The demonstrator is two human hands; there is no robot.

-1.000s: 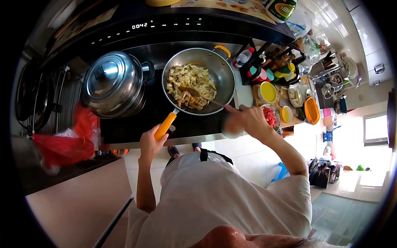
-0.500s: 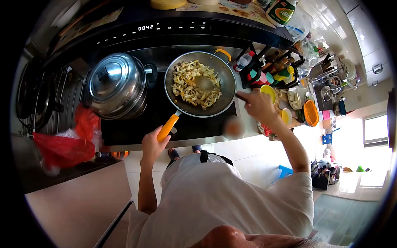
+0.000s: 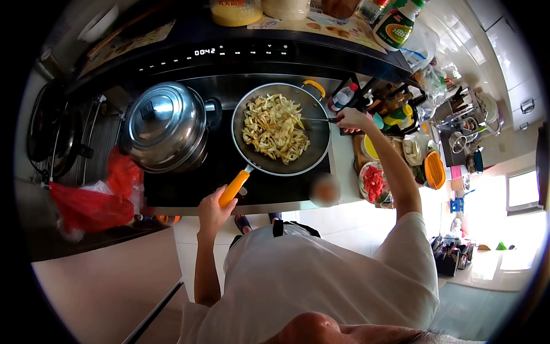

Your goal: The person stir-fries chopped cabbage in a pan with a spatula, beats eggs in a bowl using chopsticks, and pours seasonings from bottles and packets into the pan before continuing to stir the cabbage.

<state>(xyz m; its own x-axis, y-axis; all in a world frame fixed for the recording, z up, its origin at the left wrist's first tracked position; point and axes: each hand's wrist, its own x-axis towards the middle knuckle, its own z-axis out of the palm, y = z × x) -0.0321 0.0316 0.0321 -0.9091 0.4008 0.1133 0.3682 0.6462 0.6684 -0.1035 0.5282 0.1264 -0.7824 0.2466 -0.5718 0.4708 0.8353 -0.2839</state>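
Note:
A grey wok [image 3: 252,150] with a yellow-orange handle stands on the black cooktop. Pale, browned sliced pieces [image 3: 275,129], perhaps mushrooms, lie heaped in it. My left hand [image 3: 213,209] is wrapped round the wok's long handle [image 3: 234,188]. At the wok's right rim, my right hand [image 3: 352,120] grips the dark handle of a spatula [image 3: 315,119]. Its metal shaft runs leftward into the food, where the blade is hidden.
A lidded steel pot [image 3: 166,129] occupies the left burner. Right of the cooktop are a plate of red sliced meat [image 3: 373,182], a yellow bowl [image 3: 369,148], an orange basket [image 3: 434,169] and several bottles. Red plastic bags [image 3: 91,206] hang at left.
My right hand has moved up along the wok's right side with the spatula. The food has shifted and been turned over. The view has tilted slightly; my left hand keeps its hold.

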